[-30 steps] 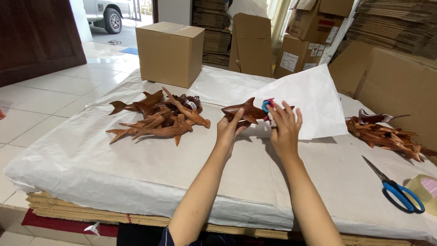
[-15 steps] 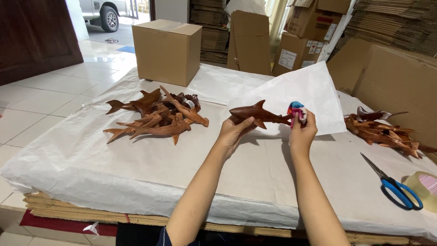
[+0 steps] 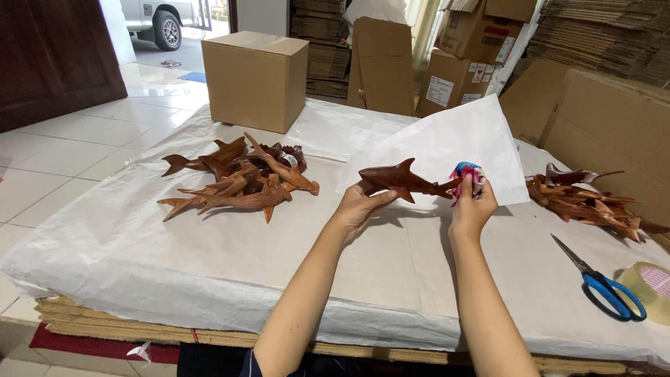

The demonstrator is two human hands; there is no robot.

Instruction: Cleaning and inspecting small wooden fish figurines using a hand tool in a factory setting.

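Likely a packing warehouse (craft goods): stacked cardboard boxes (image 3: 481,35), paper-covered table (image 3: 209,251), tape roll (image 3: 645,283)

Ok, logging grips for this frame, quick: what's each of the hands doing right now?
Left hand: closed on the dark brown carved wooden shark, gripping its front end.
Right hand: closed on a small pink and blue cloth at the shark's tail.
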